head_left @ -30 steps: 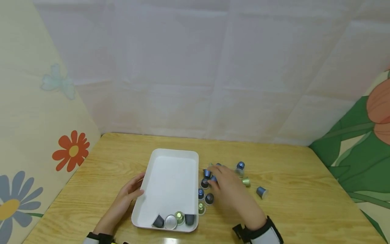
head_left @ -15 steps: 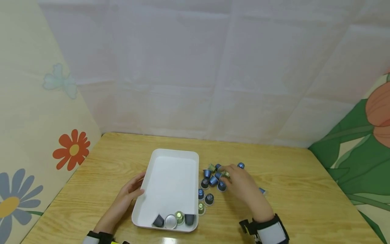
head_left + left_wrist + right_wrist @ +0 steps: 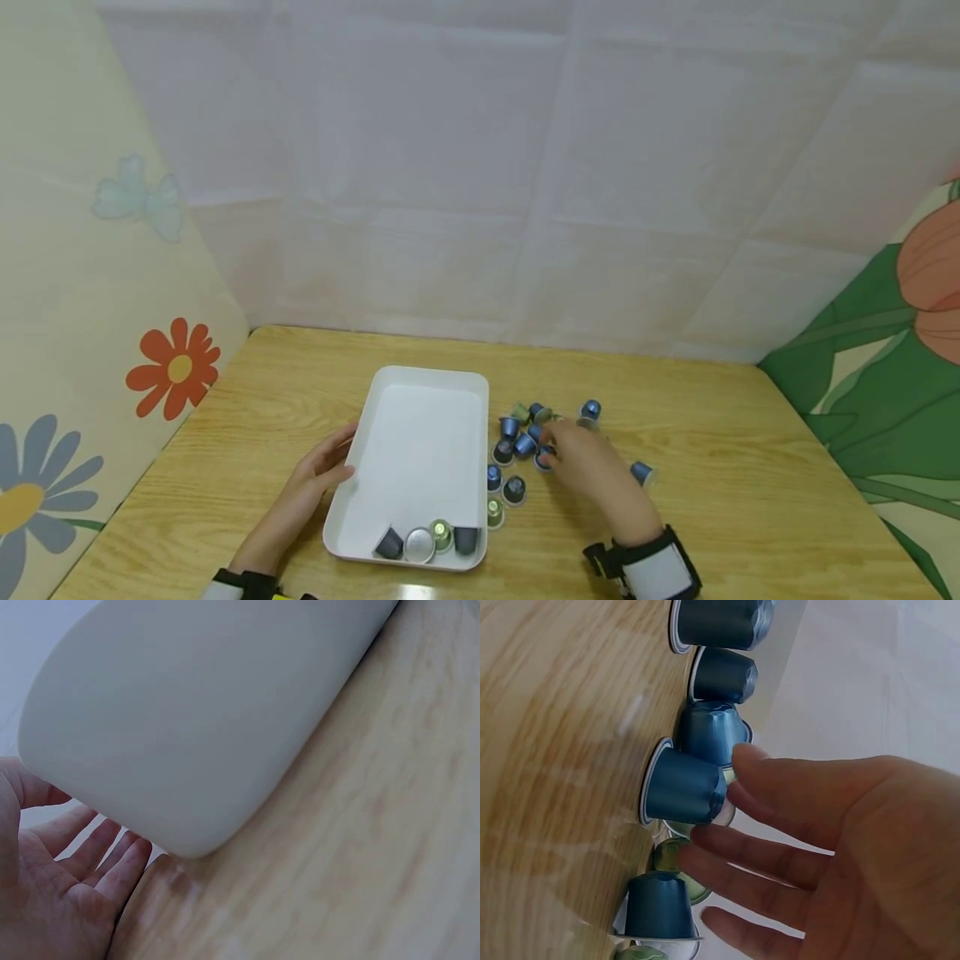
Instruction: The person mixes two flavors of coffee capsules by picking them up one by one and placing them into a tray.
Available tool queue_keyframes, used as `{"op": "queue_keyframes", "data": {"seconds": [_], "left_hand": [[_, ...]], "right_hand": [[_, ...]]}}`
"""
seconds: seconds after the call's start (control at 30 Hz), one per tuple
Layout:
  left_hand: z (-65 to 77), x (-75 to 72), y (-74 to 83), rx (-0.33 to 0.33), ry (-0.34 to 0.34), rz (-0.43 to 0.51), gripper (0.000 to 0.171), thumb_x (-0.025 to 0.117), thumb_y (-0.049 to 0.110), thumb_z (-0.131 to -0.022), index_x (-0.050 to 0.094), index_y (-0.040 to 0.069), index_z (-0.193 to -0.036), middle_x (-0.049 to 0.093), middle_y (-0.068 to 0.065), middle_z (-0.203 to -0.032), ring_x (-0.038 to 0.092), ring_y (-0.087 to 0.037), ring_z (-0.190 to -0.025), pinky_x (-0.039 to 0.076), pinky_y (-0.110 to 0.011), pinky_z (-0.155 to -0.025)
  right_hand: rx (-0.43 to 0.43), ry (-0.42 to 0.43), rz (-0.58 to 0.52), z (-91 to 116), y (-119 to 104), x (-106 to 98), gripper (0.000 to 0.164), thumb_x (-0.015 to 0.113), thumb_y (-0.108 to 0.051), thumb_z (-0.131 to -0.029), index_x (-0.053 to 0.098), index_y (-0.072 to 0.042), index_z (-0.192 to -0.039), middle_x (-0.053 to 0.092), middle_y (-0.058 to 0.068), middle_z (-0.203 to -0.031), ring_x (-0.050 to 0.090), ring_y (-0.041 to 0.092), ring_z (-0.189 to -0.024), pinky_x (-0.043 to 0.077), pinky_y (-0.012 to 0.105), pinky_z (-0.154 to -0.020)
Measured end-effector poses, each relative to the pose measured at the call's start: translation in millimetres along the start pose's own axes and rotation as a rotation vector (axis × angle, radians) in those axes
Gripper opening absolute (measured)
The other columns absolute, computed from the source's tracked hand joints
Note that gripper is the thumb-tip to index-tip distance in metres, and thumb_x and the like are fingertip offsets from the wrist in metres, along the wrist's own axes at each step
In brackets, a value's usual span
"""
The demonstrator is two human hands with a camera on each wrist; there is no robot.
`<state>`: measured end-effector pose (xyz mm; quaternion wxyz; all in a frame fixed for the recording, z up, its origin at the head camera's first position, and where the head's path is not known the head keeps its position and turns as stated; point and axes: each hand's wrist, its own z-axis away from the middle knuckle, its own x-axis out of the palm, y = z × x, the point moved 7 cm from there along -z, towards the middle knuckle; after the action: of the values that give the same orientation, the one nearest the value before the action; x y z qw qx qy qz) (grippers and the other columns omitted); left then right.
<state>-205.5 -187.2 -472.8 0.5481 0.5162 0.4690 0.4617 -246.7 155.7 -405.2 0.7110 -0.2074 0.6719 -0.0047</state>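
Since the previous head view, the right hand [image 3: 581,457] has shifted slightly toward the person, baring more of the pile's far side and the stray capsule [image 3: 641,473]; the tray's load lies as it did. That hand's fingers are spread and relaxed, with thumb and forefinger tips on either side of a blue capsule [image 3: 684,787] standing rim-down on the table [image 3: 750,450]. Whether they touch it I cannot tell; no firm pinch shows. Its narrow end points up into the gap, probably the handiest part to take.

Across from it, the left hand [image 3: 309,479] rests loosely at the tray [image 3: 420,442], thumb by the rim and fingers along the outer wall, presumably to steady it.

Around the blue capsule the others crowd close: a dark one [image 3: 503,452] toward the tray, a green one [image 3: 521,412] farther back. Such neighbours could be knocked by a careless finger. Beside the tray's right wall stand a green pod [image 3: 494,512] and a dark pod [image 3: 513,490]; that raised wall lies between the pile and the inside. Within, four capsules gather at the near end, one silver lid [image 3: 419,545] facing up, leaving most of the floor bare.
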Motion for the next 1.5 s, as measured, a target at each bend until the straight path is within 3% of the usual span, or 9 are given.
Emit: {"op": "queue_keyframes", "data": {"seconds": [0.27,0.5,0.8,1.13,1.3,1.5], "left_hand": [[2.0,-0.9,-1.0,-0.004,0.009,0.007,0.060,0.058,0.007,-0.096,0.034,-0.003,-0.151,0.037,-0.023,-0.152,0.047,0.002,-0.120,0.040,-0.018,-0.095],[2.5,0.3,4.5,0.018,0.003,0.004,0.060,0.057,0.006,-0.096,0.033,-0.005,-0.150,0.037,-0.026,-0.152,0.045,-0.010,-0.127,0.041,-0.019,-0.094],[2.3,0.5,4.5,0.032,-0.004,0.030,0.060,0.057,0.005,-0.096,0.033,-0.006,-0.150,0.036,-0.027,-0.151,0.048,0.005,-0.118,0.041,-0.018,-0.094],[3.0,0.8,6.5,0.053,-0.015,0.022,0.060,0.057,0.006,-0.097,0.033,-0.006,-0.150,0.036,-0.028,-0.151,0.046,0.001,-0.122,0.040,-0.017,-0.095],[1.0,-0.2,0.2,0.005,0.002,0.020,0.061,0.059,0.007,-0.096,0.034,-0.004,-0.151,0.036,-0.022,-0.153,0.047,0.002,-0.121,0.040,-0.017,-0.095],[0.3,-1.0,-1.2,-0.006,0.003,0.020,0.062,0.059,0.008,-0.095,0.034,-0.003,-0.151,0.036,-0.022,-0.153,0.047,0.003,-0.120,0.040,-0.018,-0.095]], "right_hand": [[-0.009,-0.050,-0.035,3.5,-0.5,9.7,0.025,0.079,-0.010,-0.082,0.069,-0.006,-0.104,0.069,0.009,-0.101,0.065,0.028,-0.095,0.052,0.047,-0.084],[-0.011,-0.060,-0.037,4.0,-2.6,9.9,0.026,0.079,-0.007,-0.081,0.069,-0.004,-0.105,0.069,0.011,-0.103,0.065,0.029,-0.097,0.052,0.046,-0.085],[-0.028,-0.036,-0.017,3.3,-2.9,6.8,0.023,0.082,-0.010,-0.078,0.071,-0.007,-0.098,0.070,0.006,-0.097,0.066,0.026,-0.092,0.053,0.044,-0.082],[-0.038,-0.027,0.016,8.1,-9.0,-3.6,0.024,0.081,-0.009,-0.079,0.074,-0.008,-0.102,0.071,0.007,-0.101,0.066,0.029,-0.095,0.053,0.046,-0.083],[-0.049,-0.004,0.027,11.1,-13.8,-10.7,0.023,0.080,-0.011,-0.080,0.073,-0.006,-0.102,0.071,0.008,-0.099,0.066,0.029,-0.094,0.053,0.047,-0.083],[-0.110,0.044,0.064,13.4,-25.7,-17.5,0.031,0.077,-0.015,-0.085,0.070,-0.002,-0.112,0.069,0.013,-0.110,0.065,0.032,-0.102,0.051,0.048,-0.090]]}}
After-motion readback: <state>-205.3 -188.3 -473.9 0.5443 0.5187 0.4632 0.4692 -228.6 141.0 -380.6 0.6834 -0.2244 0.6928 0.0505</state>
